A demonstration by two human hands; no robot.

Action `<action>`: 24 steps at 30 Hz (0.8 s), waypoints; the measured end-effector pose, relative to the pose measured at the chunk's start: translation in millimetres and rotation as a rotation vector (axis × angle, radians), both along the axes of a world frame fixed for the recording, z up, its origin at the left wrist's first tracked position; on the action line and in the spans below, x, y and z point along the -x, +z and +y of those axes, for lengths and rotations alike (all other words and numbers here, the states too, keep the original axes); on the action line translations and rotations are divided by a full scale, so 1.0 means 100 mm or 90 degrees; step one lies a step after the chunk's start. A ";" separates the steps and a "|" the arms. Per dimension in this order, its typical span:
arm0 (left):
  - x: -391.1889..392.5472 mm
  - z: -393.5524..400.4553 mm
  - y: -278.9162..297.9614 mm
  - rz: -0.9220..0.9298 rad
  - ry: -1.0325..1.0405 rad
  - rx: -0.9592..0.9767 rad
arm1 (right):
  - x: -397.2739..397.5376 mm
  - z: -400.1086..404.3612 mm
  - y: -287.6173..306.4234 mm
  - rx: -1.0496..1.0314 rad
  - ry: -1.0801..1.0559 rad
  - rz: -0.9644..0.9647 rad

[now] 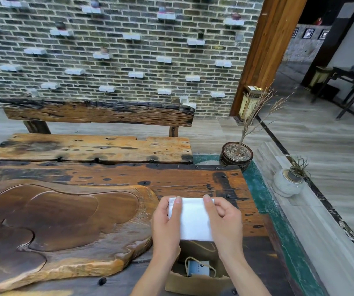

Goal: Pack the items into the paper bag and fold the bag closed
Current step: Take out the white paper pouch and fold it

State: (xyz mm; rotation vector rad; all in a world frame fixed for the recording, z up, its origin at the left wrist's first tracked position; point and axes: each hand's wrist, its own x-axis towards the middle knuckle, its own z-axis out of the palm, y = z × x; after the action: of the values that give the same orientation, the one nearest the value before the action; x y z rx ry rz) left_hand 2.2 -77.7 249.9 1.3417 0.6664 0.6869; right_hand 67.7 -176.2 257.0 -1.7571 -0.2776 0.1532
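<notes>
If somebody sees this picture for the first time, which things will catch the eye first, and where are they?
First, the white folded cloth, held at lower centre between the left hand and the right hand, just above the open brown paper bag, where a small box already lies. Next, the carved wooden tray on the left of the table, and the brick wall behind.

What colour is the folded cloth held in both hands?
Plain white folded cloth, seen clearly in the head view.
</notes>
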 end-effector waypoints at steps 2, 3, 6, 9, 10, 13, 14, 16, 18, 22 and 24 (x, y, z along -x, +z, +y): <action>0.00 0.03 0.01 -0.006 -0.007 -0.005 | -0.01 -0.02 0.04 -0.007 0.007 0.001; 0.00 0.06 0.02 -0.007 -0.017 -0.010 | -0.03 -0.04 0.05 -0.013 0.022 0.011; -0.01 0.18 0.03 0.008 -0.106 -0.056 | -0.11 -0.13 0.09 0.002 0.124 0.040; -0.01 0.30 0.08 0.046 -0.256 -0.094 | -0.20 -0.21 0.13 0.053 0.276 0.073; -0.02 0.34 0.11 0.063 -0.303 -0.090 | -0.20 -0.23 0.15 0.066 0.311 0.079; -0.04 0.40 0.18 0.088 -0.358 -0.075 | -0.19 -0.26 0.17 0.093 0.320 0.063; -0.05 0.40 0.19 0.080 -0.343 -0.052 | -0.18 -0.26 0.16 0.085 0.304 0.060; -0.05 0.40 0.17 0.048 -0.283 0.023 | -0.16 -0.26 0.13 0.051 0.251 0.064; -0.03 0.37 0.11 0.014 -0.232 0.075 | -0.13 -0.26 0.12 0.011 0.191 0.058; 0.01 0.13 0.03 -0.032 -0.165 0.150 | -0.04 -0.22 0.08 -0.038 0.100 0.048; -0.01 0.01 0.02 -0.041 -0.118 0.158 | 0.02 -0.20 0.05 -0.058 0.096 0.060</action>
State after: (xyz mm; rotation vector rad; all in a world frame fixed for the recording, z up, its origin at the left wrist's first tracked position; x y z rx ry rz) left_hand 3.4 -76.7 251.8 1.1296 0.5483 0.4794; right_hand 65.5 -196.5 261.7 -1.6337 -0.3435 0.3257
